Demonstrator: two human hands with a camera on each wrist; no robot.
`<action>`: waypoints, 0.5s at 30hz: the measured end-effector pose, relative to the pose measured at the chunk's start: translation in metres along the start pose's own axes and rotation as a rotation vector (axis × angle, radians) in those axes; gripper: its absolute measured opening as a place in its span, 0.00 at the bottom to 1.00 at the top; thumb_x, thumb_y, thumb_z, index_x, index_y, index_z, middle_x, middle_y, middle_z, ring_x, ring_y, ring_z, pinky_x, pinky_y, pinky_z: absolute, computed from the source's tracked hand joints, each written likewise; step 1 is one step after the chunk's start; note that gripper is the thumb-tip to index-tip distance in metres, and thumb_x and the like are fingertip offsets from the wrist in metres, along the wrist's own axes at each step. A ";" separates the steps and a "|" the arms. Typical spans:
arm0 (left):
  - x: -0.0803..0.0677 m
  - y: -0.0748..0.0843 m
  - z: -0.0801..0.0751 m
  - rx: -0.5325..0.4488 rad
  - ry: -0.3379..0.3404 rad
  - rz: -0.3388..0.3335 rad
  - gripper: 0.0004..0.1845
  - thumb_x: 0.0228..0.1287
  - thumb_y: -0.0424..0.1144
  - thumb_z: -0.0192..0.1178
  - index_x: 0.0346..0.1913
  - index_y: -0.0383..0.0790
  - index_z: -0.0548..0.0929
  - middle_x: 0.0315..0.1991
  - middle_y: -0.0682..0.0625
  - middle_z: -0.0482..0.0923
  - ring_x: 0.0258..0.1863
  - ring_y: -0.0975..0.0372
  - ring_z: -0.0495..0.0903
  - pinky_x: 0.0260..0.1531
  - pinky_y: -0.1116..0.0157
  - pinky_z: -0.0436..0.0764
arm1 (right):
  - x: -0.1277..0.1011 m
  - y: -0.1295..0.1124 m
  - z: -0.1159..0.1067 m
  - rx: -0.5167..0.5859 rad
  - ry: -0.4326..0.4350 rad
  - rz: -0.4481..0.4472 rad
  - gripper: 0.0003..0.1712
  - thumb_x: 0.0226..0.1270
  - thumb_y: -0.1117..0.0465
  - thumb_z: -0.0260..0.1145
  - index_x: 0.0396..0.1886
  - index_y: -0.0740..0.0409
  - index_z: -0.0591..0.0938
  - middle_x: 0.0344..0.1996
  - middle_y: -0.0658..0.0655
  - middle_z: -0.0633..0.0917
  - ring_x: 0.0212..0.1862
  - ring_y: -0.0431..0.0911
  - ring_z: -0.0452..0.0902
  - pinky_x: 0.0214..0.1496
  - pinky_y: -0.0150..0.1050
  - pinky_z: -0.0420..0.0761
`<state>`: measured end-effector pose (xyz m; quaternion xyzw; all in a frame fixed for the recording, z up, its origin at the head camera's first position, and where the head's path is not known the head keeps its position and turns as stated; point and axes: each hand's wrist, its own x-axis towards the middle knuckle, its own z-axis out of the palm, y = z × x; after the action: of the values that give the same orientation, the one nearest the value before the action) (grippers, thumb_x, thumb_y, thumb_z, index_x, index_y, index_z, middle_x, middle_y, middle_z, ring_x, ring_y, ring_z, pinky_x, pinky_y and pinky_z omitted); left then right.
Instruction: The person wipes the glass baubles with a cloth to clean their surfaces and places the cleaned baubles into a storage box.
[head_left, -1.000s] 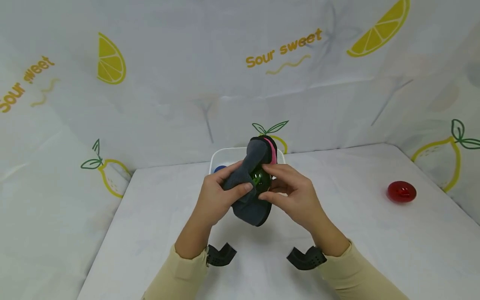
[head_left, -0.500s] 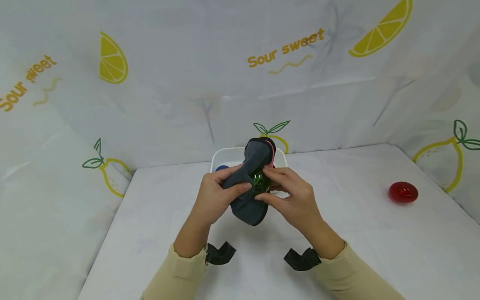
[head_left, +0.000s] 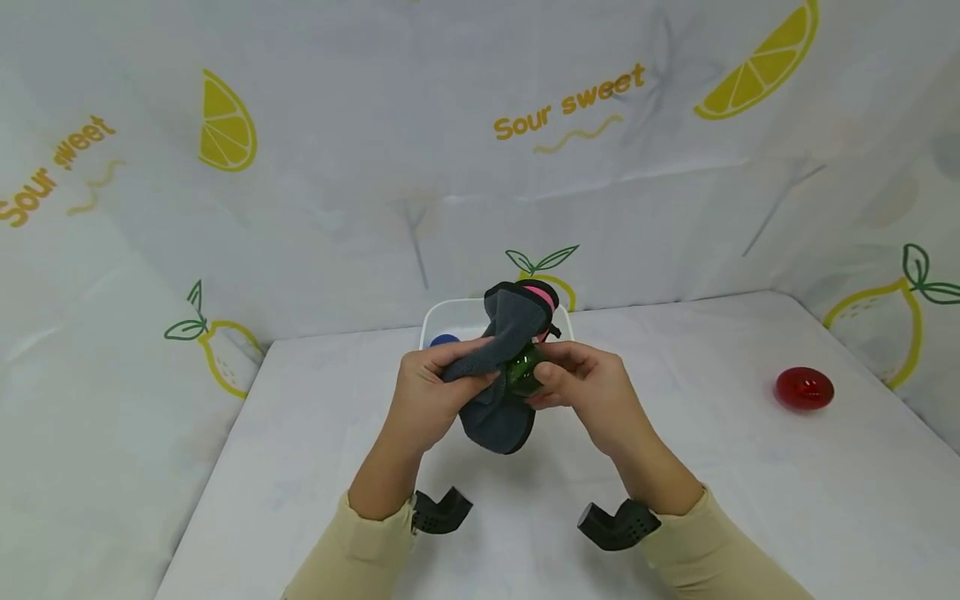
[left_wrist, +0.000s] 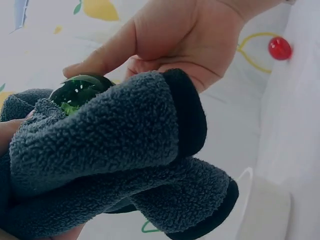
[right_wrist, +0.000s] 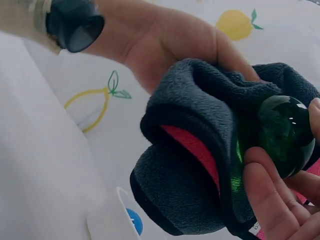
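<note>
While both hands work above the tabletop (head_left: pixel 315 467), the glossy green glass ball (head_left: pixel 522 371) sits between them: right hand (head_left: pixel 588 392) pinches it from the right, left hand (head_left: pixel 423 396) grips the dark grey fleece cloth with pink lining (head_left: pixel 498 367), folded against the ball's left side, long axis running up-down.
</note>
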<state>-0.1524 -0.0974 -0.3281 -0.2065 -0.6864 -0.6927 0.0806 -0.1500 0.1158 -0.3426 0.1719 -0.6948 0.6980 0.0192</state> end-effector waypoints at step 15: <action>0.002 0.003 -0.001 -0.014 0.133 0.024 0.14 0.56 0.23 0.68 0.47 0.28 0.86 0.46 0.37 0.85 0.45 0.59 0.85 0.46 0.60 0.85 | -0.005 0.000 0.007 -0.230 -0.052 -0.382 0.35 0.45 0.75 0.78 0.58 0.65 0.79 0.51 0.59 0.82 0.45 0.44 0.85 0.44 0.38 0.86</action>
<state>-0.1532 -0.0980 -0.3245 -0.1686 -0.6721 -0.7087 0.1328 -0.1435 0.1096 -0.3441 0.3150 -0.7249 0.5934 0.1524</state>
